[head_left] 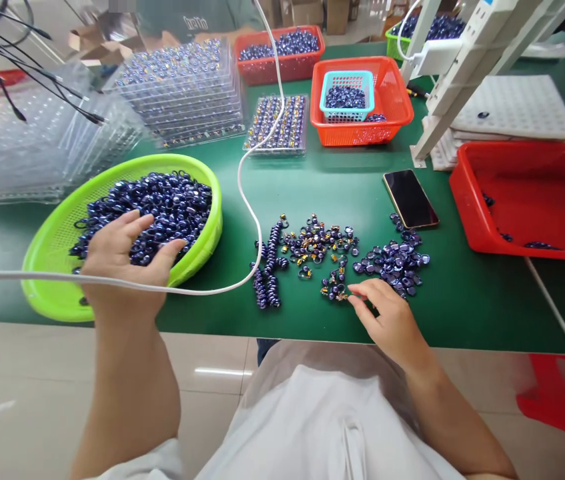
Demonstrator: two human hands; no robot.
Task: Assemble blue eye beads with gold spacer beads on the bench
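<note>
My left hand (pixel 122 257) reaches into a lime-green round basket (pixel 57 240) heaped with small dark-blue ring-shaped parts (pixel 162 203); its fingers curl into the pile, gripping some of them. My right hand (pixel 387 317) rests on the green table near its front edge, thumb and forefinger pinched on a small part at the edge of a loose cluster (pixel 335 287). More parts lie on the table: a row of stacked blue pieces (pixel 268 267), a scattered group with gold flecks (pixel 317 241), and a flat blue pile (pixel 395 261).
A white cable (pixel 247 200) loops across the table and over my left wrist. A black phone (pixel 410 199) lies right of centre. A red tray (pixel 532 193) stands at right, an orange basket (pixel 392 100) holding a small blue basket behind, and clear blister trays (pixel 182 93) at back left.
</note>
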